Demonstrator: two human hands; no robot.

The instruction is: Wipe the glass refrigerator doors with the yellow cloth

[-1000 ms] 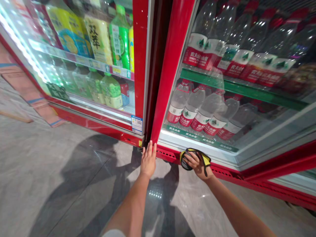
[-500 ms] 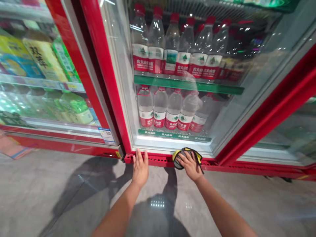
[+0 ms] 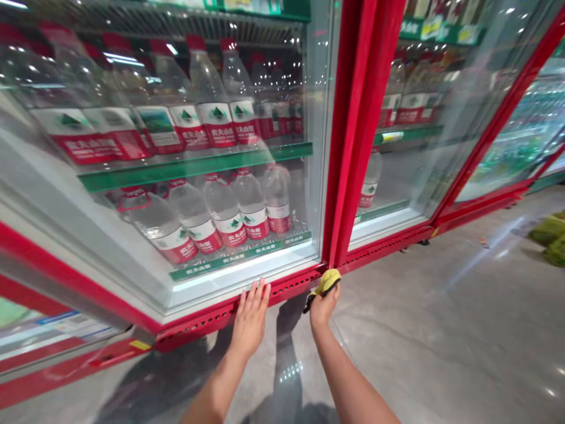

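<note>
My left hand [image 3: 251,318] lies with its fingers stretched out against the red bottom frame [image 3: 291,284] of a glass-door fridge. Nothing is in it. To its right, my right hand [image 3: 324,301] is closed round a yellow cloth with black edging [image 3: 327,282], at the lower right corner of the door, beside the red upright post [image 3: 353,135]. Behind the glass, water bottles with red and white labels [image 3: 232,229] stand on two shelves.
A second fridge door [image 3: 410,171] continues to the right, with more fridges beyond. Green-yellow bundles [image 3: 554,238] lie on the grey floor [image 3: 441,330] at the far right. Another fridge's red base [image 3: 66,371] is at the lower left.
The view has turned to the right. My right hand has moved right along the bottom frame to the corner post, and its fingers, spread flat on the cloth before, now wrap round it.
</note>
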